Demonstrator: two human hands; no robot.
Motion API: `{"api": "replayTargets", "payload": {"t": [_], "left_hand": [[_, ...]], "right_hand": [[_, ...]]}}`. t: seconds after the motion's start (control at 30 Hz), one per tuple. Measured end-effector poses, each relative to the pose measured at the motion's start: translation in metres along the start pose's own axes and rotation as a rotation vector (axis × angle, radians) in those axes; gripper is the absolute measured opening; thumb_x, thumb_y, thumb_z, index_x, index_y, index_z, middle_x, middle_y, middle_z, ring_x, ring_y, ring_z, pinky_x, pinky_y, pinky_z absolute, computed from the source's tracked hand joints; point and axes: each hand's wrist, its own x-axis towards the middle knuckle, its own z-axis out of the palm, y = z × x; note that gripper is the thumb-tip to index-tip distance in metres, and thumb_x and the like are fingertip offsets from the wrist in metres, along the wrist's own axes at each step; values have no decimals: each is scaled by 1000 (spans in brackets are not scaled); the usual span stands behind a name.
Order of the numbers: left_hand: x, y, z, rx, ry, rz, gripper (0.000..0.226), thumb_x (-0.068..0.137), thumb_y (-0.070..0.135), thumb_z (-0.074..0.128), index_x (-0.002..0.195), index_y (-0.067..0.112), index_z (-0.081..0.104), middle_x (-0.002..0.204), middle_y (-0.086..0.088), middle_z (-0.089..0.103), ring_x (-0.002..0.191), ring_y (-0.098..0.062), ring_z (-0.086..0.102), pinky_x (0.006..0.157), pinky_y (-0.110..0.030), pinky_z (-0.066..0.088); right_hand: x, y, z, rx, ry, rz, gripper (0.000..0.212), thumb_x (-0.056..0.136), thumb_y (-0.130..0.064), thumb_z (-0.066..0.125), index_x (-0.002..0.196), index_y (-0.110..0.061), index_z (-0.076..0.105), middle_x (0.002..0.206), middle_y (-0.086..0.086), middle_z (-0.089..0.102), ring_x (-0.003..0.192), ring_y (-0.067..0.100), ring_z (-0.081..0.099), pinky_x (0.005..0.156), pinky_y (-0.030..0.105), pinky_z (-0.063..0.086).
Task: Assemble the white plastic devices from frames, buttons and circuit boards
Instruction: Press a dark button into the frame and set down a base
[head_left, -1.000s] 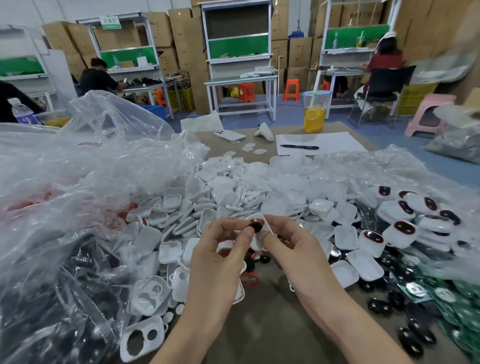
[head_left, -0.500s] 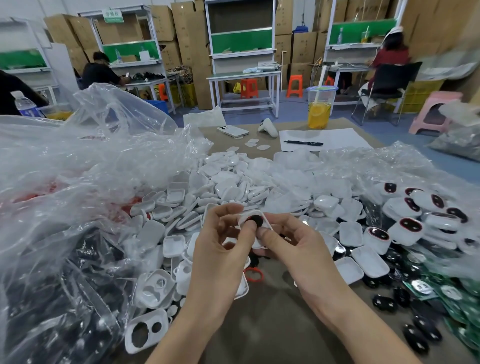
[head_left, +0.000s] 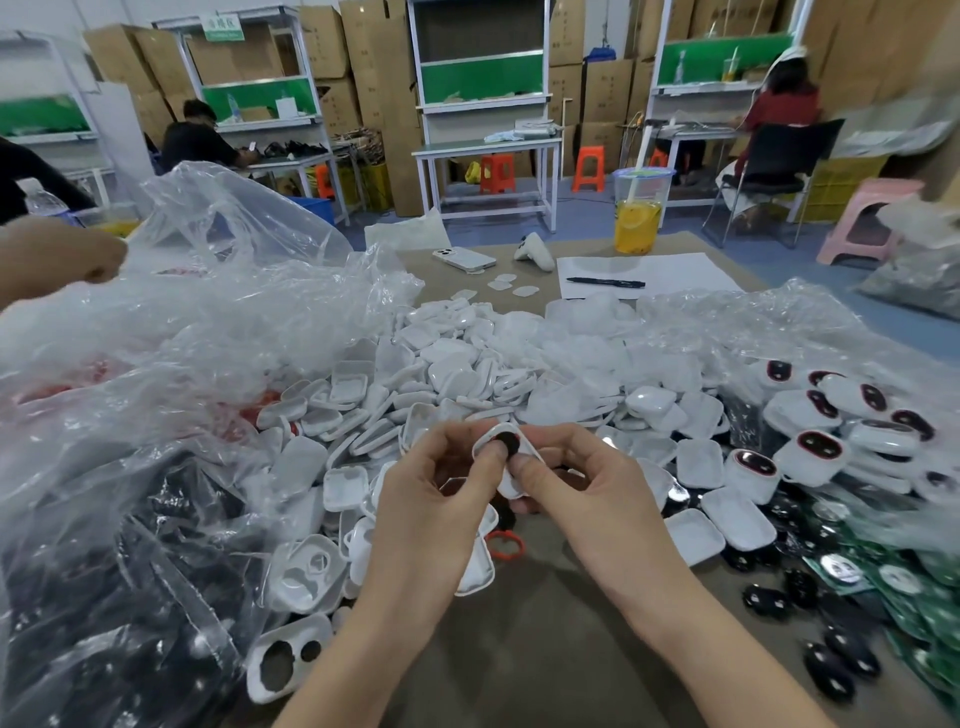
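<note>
Between left hand (head_left: 436, 499) and right hand (head_left: 582, 483) fingers (head_left: 524, 470) sits a frame (head_left: 510, 486).

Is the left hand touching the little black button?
Touching. The head view shows the left hand with its thumb tip pressed onto the black button, which sits in the white frame that the right hand also grips.
</note>
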Motion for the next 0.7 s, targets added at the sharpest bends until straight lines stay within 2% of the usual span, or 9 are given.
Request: {"api": "replayTargets", "payload": {"t": [0.07, 0.2, 0.33, 0.47, 0.57, 0.63, 0.7], "left_hand": [[0, 0, 0, -4, 18, 2, 8, 93, 20, 70, 88, 25, 75, 81, -11, 70, 65, -28, 72, 52, -49, 60], [1, 0, 0, -25, 32, -6, 12, 95, 19, 68, 91, 25, 77, 79, -12, 70, 64, -34, 72, 51, -48, 60], [0, 1, 0, -42, 41, -23, 10, 95, 19, 69, 91, 24, 77, 72, -10, 67, 63, -36, 71, 51, -49, 60], [-2, 1, 1, -28, 35, -16, 9, 93, 20, 70, 93, 25, 77, 86, -24, 65, 63, -30, 69, 51, -44, 60], [-4, 2, 1, 23, -11, 30, 15, 95, 22, 68, 95, 31, 79, 100, -15, 66, 74, -30, 71, 54, -43, 61], [-3, 3, 0, 49, -62, 65, 20, 98, 21, 63, 99, 31, 79, 108, -6, 69, 88, -24, 74, 62, -46, 62], [-3, 3, -2, 71, -103, 92, 25, 101, 17, 58, 102, 30, 79, 112, 4, 68, 99, -21, 72, 65, -43, 63]], "right_hand": [[0, 0, 0, -11, 14, -2, 18, 92, -20, 71, 97, -37, 73, 89, -4, 76, 79, 15, 74, 77, 31, 61], [-1, -2, 1, 2, 20, -1, 17, 91, -21, 72, 96, -38, 71, 86, -1, 74, 72, 15, 73, 62, 20, 55], [-1, -4, 1, -1, 16, -1, 17, 91, -22, 72, 95, -38, 71, 85, -2, 74, 73, 17, 73, 65, 21, 56], [-1, -5, 0, 65, 8, 12, 11, 90, -22, 74, 92, -33, 71, 76, -3, 70, 67, 16, 71, 59, 19, 54], [1, -4, -2, 82, -22, 26, 12, 91, -21, 73, 96, -32, 72, 76, 1, 72, 68, 13, 72, 63, 22, 57], [2, -3, -3, 35, -48, 23, 17, 91, -22, 72, 98, -37, 72, 73, -1, 72, 70, 11, 72, 69, 26, 61], [2, -2, -4, -25, -61, 0, 18, 91, -24, 72, 101, -39, 72, 74, -3, 73, 70, 12, 72, 72, 26, 61]]}}
